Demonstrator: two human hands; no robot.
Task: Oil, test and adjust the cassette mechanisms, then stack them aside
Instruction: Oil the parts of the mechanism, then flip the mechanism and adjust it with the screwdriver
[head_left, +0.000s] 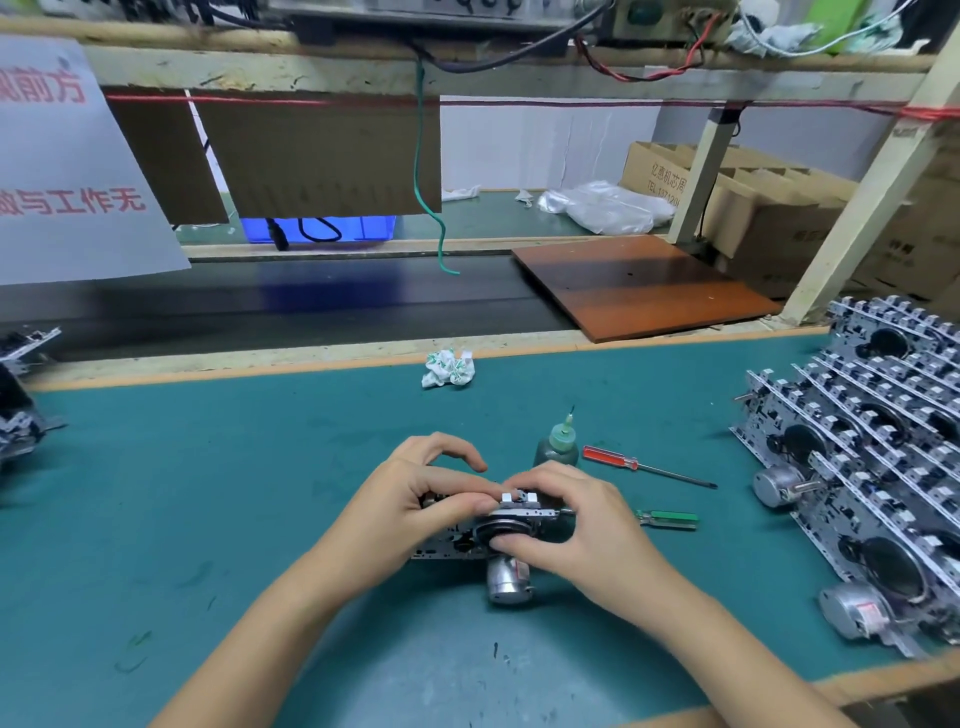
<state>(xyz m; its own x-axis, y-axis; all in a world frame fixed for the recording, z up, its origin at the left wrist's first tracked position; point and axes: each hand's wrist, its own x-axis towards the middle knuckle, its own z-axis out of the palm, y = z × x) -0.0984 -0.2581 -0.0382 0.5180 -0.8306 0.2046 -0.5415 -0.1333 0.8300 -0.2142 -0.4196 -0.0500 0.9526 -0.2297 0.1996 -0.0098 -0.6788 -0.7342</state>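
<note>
While held low over green bench mat: cassette mechanism, gripped by curled fingers of left hand and right hand; oil bottle just behind; stacked mechanisms at right.

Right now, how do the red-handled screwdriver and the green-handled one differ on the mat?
The red-handled screwdriver lies in full view, handle to tip, pointing right and toward the worker; the green-handled screwdriver lies nearer the worker, its tip end hidden behind the right hand. The red one looks longer, with a thin dark shaft showing; the green one shows mostly handle. Both lie flat on the green mat, untouched, right of the oil bottle.
</note>
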